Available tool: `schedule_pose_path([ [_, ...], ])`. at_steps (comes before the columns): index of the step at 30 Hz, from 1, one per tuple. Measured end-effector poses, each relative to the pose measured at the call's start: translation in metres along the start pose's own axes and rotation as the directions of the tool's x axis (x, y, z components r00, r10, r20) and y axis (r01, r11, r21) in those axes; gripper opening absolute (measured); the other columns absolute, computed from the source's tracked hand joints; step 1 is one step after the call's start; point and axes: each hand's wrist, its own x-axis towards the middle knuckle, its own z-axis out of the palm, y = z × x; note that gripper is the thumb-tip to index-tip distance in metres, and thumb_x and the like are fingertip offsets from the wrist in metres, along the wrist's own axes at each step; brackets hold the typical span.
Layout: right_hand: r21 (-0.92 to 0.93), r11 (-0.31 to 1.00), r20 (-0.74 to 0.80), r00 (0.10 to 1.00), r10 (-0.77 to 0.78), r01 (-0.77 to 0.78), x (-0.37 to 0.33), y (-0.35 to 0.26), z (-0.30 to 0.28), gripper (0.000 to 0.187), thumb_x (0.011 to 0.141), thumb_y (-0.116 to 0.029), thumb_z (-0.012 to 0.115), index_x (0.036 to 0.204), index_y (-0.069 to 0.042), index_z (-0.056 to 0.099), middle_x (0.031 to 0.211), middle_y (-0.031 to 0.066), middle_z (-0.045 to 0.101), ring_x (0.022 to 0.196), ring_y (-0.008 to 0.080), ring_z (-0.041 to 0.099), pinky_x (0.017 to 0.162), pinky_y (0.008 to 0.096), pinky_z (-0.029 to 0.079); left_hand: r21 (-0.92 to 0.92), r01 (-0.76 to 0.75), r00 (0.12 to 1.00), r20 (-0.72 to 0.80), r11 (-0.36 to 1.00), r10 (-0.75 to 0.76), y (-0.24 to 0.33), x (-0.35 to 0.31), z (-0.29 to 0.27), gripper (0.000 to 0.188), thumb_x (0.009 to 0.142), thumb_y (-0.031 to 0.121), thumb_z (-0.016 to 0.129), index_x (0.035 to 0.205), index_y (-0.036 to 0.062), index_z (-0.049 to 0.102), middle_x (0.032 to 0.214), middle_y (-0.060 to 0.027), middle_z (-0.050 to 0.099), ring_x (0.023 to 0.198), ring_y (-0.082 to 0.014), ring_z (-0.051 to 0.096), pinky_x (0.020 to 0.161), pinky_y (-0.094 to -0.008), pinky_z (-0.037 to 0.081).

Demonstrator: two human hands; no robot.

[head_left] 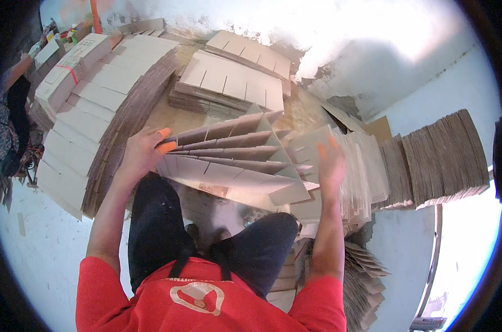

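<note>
My left hand (143, 149), with orange coverings on its fingertips, pinches the gathered left ends of several long slotted cardboard strips (229, 166). They fan apart toward the right above my lap. A shorter cardboard cross piece (287, 160) stands across their right ends, set into the slots. My right hand (331, 166), also with orange-tipped fingers, is at the near end of a row of thin upright cardboard pieces (359, 171). Its fingers stretch away from me, slightly apart. Whether they touch a piece is hard to make out.
Tall overlapping stacks of cardboard strips (90, 122) fill the left side. Slotted cardboard sheets (223, 83) lie piled at the far middle. A long row of packed cardboard pieces (444, 157) extends right. More cardboard (364, 282) is stacked beside my right elbow. A pale wall (373, 55) rises behind.
</note>
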Motion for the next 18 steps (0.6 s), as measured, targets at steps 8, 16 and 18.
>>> schedule_pose_path([
  [8, -0.412, 0.905, 0.283, 0.959, 0.015, 0.108, -0.071, 0.092, -0.027, 0.044, 0.081, -0.016, 0.07, 0.117, 0.003, 0.055, 0.104, 0.0207, 0.06, 0.102, 0.0386, 0.055, 0.085, 0.0459, 0.045, -0.15, 0.328, 0.927, 0.24, 0.933, -0.288, -0.003, 0.003, -0.008, 0.042, 0.085, 0.03, 0.069, 0.118, 0.0034, 0.065, 0.105, -0.0167, 0.068, 0.093, -0.0244, 0.065, 0.077, -0.0347, 0.05],
  [16, -0.061, 0.979, -0.005, 0.981, 0.196, -0.196, -0.071, 0.13, -0.008, 0.024, 0.083, -0.004, 0.063, 0.105, 0.001, 0.056, 0.094, 0.0229, 0.062, 0.089, 0.0402, 0.061, 0.077, 0.0466, 0.047, -0.782, 0.355, 0.666, -0.175, 0.513, -0.726, 0.011, -0.057, 0.052, 0.058, 0.1, 0.035, 0.047, 0.142, -0.003, 0.038, 0.144, -0.0141, 0.043, 0.134, -0.0225, 0.039, 0.113, -0.0353, 0.026],
  [18, -0.046, 0.977, -0.071, 0.976, 0.204, -0.208, -0.071, 0.135, -0.007, 0.026, 0.083, -0.006, 0.064, 0.106, 0.0, 0.055, 0.09, 0.0229, 0.064, 0.084, 0.0407, 0.062, 0.074, 0.0467, 0.047, -0.859, 0.306, 0.649, -0.127, 0.41, -0.75, 0.014, -0.052, 0.075, 0.062, 0.099, 0.042, 0.046, 0.143, -0.0013, 0.037, 0.144, -0.0124, 0.043, 0.133, -0.0224, 0.039, 0.112, -0.036, 0.026],
])
